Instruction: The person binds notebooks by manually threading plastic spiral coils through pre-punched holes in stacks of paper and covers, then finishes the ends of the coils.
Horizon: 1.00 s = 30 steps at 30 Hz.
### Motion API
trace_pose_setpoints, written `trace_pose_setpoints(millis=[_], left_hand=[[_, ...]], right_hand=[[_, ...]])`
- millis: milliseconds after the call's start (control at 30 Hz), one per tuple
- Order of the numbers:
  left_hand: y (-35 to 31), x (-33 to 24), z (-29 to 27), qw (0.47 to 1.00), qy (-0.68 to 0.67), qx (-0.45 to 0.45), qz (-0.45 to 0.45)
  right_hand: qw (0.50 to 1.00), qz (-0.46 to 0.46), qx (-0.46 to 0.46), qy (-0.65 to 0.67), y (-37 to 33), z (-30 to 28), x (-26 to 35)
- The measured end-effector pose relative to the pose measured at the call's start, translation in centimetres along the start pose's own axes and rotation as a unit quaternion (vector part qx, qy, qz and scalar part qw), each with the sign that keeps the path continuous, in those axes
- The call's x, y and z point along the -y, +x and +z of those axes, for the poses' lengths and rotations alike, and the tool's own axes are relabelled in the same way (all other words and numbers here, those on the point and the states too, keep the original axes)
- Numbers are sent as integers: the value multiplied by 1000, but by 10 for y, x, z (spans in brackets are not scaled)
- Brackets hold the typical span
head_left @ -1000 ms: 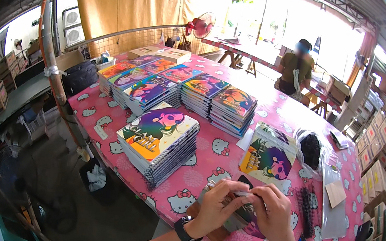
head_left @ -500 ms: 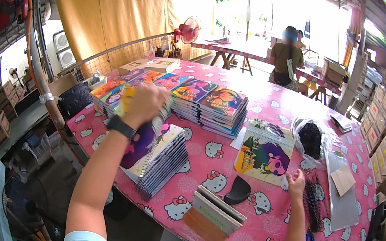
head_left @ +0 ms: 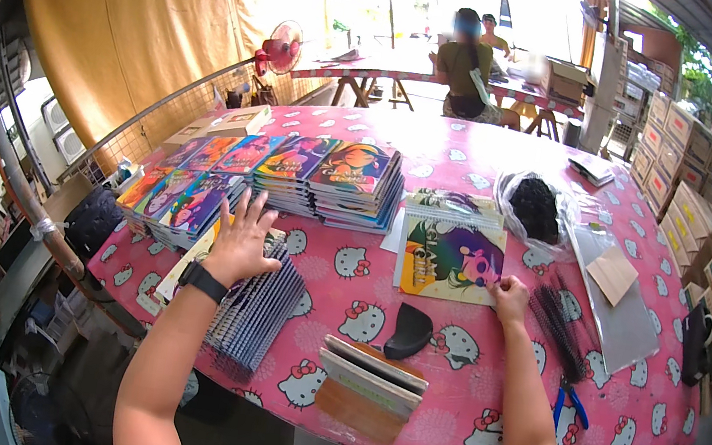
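My left hand (head_left: 240,247) lies spread over a stack of spiral-bound notebooks (head_left: 254,318), its fingers stretched out across the top one. That stack has dark coil bindings along its right side. To the right, a colourful illustrated notebook (head_left: 447,259) lies face up, with more spiral-bound pages under its far edge. The fingers of my right hand (head_left: 510,299) are pinched at its lower right corner. Next to that hand lies a bundle of black plastic binding coils (head_left: 562,336). Blue-handled pliers (head_left: 571,407) lie nearer to me.
Stacks of illustrated notebooks (head_left: 354,172) stand behind my left hand. A black curved object (head_left: 410,332) and a wooden block-like holder (head_left: 366,399) sit near the front edge. Black coils fill a plastic bag (head_left: 535,208). A person (head_left: 469,69) sits at a far table.
My left hand has come down from above the stacks with a notebook and now rests open on the coil-bound stack. My right hand stays by the notebook's corner. The view has shifted right.
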<state>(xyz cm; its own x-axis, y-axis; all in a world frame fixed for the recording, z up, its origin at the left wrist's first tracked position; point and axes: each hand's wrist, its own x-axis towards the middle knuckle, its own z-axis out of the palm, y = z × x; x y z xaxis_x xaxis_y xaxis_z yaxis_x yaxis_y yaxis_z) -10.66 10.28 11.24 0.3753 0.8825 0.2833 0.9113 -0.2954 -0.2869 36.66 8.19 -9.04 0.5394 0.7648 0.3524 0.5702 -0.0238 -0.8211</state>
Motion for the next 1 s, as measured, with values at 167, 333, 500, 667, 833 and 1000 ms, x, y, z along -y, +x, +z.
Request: trace_pose_setpoints(millis=[167, 333, 500, 667, 833, 1000], left_hand=[[-36, -66, -76, 972, -118, -199, 47], [-83, -94, -95, 918, -259, -295, 57], [-115, -117, -61, 822, -443, -358, -23], [-128, -136, -30, 760, -544, -348, -67], [-116, -129, -25, 734, -600, -314, -59], [-110, -129, -23, 744, -572, -334, -83]], right_hand=[[999, 4, 2, -45, 7, -16, 2], [997, 68, 46, -6, 10, -2, 11], [986, 131, 54, 85, 12, 10, 11], [991, 117, 46, 48, 17, 0, 10], [993, 102, 36, 42, 14, -8, 10], [988, -71, -126, -53, 1, -25, 21]])
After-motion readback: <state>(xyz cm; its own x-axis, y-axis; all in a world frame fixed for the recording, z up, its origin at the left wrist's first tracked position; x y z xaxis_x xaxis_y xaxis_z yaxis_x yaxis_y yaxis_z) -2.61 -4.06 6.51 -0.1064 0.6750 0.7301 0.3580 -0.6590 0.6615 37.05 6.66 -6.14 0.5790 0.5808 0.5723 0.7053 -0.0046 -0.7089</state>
